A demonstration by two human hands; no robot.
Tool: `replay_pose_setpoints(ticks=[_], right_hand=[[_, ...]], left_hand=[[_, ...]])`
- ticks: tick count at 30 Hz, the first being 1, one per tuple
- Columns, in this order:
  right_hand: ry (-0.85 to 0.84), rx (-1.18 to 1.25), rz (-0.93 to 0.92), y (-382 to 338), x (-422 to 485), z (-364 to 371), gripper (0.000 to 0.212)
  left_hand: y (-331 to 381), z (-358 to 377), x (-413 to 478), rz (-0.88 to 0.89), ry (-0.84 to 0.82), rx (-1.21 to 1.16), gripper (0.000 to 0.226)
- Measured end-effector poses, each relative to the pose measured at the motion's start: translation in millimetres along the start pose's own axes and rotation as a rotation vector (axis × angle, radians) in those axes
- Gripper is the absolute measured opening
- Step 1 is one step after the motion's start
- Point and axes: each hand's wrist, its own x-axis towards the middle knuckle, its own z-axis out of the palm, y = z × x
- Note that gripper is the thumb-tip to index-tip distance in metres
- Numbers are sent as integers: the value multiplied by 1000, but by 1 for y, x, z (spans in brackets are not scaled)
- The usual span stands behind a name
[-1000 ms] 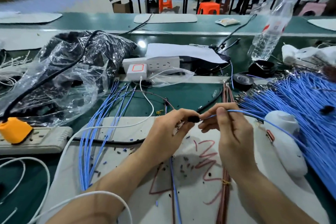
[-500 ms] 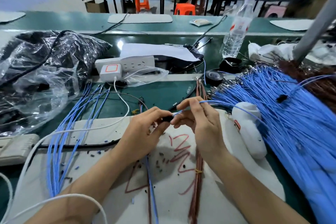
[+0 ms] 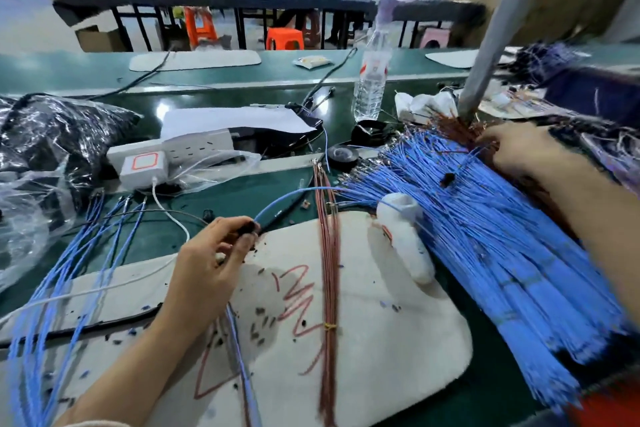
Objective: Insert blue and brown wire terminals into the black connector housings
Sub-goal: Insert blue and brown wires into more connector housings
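My left hand [image 3: 211,260] pinches a small black connector housing [image 3: 248,227] over the white mat [image 3: 381,340]. A blue wire [image 3: 287,196] runs out of that housing and arcs right toward the big pile of blue wires [image 3: 485,236]. My right hand [image 3: 519,149] is far right at the back of that pile, its fingers curled among brown wires [image 3: 457,130] near the metal post. Whether it holds one is hidden. A tied bundle of brown wires [image 3: 327,270] lies lengthwise on the mat. Another black housing [image 3: 447,179] sits on the blue pile.
A white roll [image 3: 403,236] lies beside the blue pile. More blue wires [image 3: 69,270] fan out at left near a plastic bag [image 3: 52,156]. A power strip [image 3: 173,152], tape roll [image 3: 343,157], water bottle [image 3: 372,76] and metal post [image 3: 485,45] stand behind.
My right hand let go of the blue wire at the housing and moved far right to the brown wires by the post. My left hand still holds the housing. The view swung right.
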Motion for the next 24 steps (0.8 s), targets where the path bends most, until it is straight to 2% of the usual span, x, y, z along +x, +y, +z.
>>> replay_pose_setpoints(ticks=[2, 5, 9, 11, 13, 16, 18, 20, 21, 24], right_hand=[[-13, -31, 9, 14, 9, 19, 36], [211, -7, -6, 16, 7, 23, 10], [572, -6, -79, 0, -5, -2, 16], [693, 17, -122, -19, -6, -22, 24], [601, 60, -137, -36, 3, -41, 27], [265, 32, -100, -49, 20, -54, 26], [196, -29, -73, -54, 22, -51, 27], [316, -34, -83, -60, 22, -40, 29], [426, -10, -133, -64, 23, -37, 30], [791, 266, -402, -91, 1, -46, 29]], left_hand=[[0, 1, 1, -6, -6, 2, 20], [0, 3, 1, -37, -3, -28, 20], [1, 1, 0, -80, 19, -103, 23], [1, 1, 0, -99, 37, -132, 24], [1, 1, 0, -108, 45, -150, 22], [2, 1, 0, -110, 39, -162, 22], [2, 0, -1, -113, 34, -170, 22], [2, 0, -1, -109, 31, -176, 22], [1, 0, -1, -104, 31, -180, 22], [-1, 1, 0, -108, 50, -224, 19]])
